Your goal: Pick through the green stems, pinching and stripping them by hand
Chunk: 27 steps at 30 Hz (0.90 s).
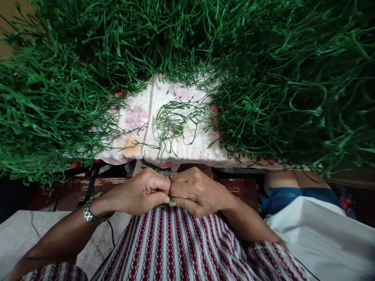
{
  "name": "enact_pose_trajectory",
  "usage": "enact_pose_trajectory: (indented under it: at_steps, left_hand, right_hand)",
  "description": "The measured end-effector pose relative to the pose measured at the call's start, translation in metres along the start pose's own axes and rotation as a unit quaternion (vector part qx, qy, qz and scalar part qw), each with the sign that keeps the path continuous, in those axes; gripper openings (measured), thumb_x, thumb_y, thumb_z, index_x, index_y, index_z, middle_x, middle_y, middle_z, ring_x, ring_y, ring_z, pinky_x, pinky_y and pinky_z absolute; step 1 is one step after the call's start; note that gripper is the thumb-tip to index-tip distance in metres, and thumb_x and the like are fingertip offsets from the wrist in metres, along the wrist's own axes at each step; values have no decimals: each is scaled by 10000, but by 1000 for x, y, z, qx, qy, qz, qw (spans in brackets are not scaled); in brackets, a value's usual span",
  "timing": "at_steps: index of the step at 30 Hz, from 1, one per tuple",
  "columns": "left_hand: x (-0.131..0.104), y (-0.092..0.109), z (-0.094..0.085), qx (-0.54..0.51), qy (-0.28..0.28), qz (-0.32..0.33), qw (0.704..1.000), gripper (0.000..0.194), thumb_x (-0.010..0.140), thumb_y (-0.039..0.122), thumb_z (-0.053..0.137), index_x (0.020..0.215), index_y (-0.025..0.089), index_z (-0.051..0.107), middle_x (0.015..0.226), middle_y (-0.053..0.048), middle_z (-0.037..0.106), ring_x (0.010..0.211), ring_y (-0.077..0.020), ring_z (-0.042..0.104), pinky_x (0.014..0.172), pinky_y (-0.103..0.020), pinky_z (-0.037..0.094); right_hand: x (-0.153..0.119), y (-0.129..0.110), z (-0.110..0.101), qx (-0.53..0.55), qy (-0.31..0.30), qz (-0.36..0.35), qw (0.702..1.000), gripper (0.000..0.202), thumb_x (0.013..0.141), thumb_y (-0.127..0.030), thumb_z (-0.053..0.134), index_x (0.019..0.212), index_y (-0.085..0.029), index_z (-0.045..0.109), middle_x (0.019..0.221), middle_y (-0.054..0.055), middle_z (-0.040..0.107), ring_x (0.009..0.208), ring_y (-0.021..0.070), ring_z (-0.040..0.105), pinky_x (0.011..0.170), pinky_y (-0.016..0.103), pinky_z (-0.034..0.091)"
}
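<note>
green stem piece | pinched between left hand and right hand fingertips

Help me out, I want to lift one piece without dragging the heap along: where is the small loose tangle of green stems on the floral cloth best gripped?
Probably pinch the loose tangle at its dense knot, from above on the near side. Its strands trail toward the floral cloth's near edge, clear of the big green piles.
</note>
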State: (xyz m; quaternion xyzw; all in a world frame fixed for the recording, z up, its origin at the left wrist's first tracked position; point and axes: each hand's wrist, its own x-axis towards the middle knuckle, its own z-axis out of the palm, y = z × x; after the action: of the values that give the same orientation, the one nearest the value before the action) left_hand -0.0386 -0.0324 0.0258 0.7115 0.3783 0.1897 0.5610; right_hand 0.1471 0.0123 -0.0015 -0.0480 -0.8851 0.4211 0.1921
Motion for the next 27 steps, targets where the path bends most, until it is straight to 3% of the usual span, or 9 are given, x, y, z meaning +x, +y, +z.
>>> enact_pose_trajectory:
  at_steps: [3,5,7,10,12,18,22,27]
  left_hand:
    - [-10,4,-10,-43,-13,16,999,289,813,178,480,526,165,443,491,39,364,471,-79,341,484,-230,283]
    - [-17,5,-19,-71,26,10,997,292,815,217,513,530,168,473,485,31,373,467,-85,338,475,-240,283]
    - [-20,3,-26,-102,100,-30,989,274,806,252,556,549,168,513,502,22,410,475,-86,356,463,-234,284]
    - [-12,0,-27,-179,203,-80,959,254,764,332,625,585,161,569,531,12,456,474,-77,361,431,-216,272]
    - [-1,0,-23,-238,237,-90,938,279,726,386,658,592,151,592,517,13,459,432,-60,331,392,-205,252]
    - [21,-1,-9,-279,332,-87,897,237,719,345,688,622,143,611,489,22,498,411,-48,400,375,-161,308]
    - [23,-5,-6,-291,375,-85,876,214,721,322,689,633,141,616,482,24,516,405,-42,407,363,-145,298]
    - [27,-7,-3,-329,399,-83,852,211,699,315,705,629,134,623,488,23,526,409,-44,438,355,-134,313]
  right_hand:
    - [-4,2,-8,95,-37,-29,994,377,924,-308,399,566,-192,386,558,-26,407,551,97,413,549,229,368]
    - [-9,2,-17,128,-22,-26,991,380,922,-304,421,559,-193,401,530,-33,384,517,93,396,523,230,356]
    - [-13,1,-29,114,58,9,992,311,912,-287,451,618,-187,469,548,-22,425,532,100,426,525,238,365]
    - [-6,-1,-37,69,182,50,980,222,910,-300,455,737,-174,513,734,49,560,692,136,526,611,270,421]
    - [4,0,-31,67,223,69,970,198,921,-280,430,777,-167,507,821,69,581,746,140,539,655,277,437]
    - [23,10,3,125,273,154,941,184,925,-326,436,899,-154,496,698,-15,501,590,79,455,565,202,398]
    - [19,10,8,126,270,162,941,195,887,-309,519,987,-142,520,816,16,584,695,90,529,643,203,432]
    - [13,10,10,106,281,161,940,93,873,-225,532,899,-140,560,758,5,588,653,80,536,621,190,427]
